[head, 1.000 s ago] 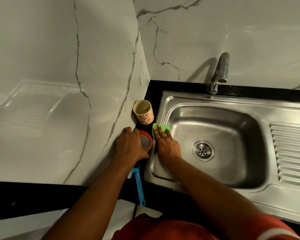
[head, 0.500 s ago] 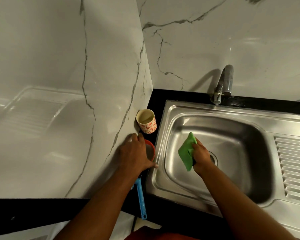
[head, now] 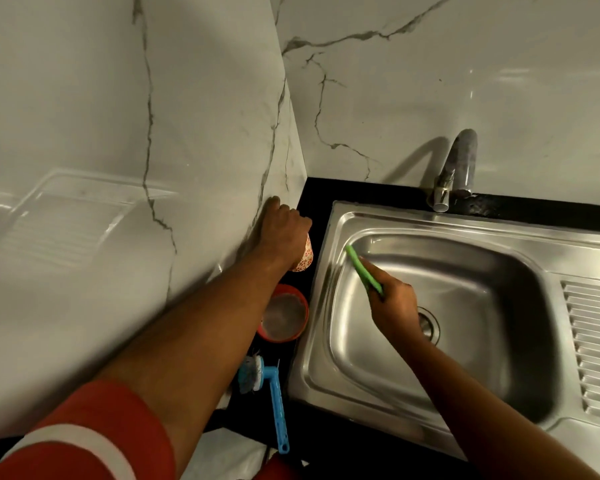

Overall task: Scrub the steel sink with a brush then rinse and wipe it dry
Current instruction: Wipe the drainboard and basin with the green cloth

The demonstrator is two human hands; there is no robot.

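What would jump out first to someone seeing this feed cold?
The bright green cloth, gripped by the right hand against the upper left wall of the steel sink, stands out most. Next, the left hand covers the patterned cup by the marble wall. The blue brush lies unused on the black counter, just below the orange bowl.
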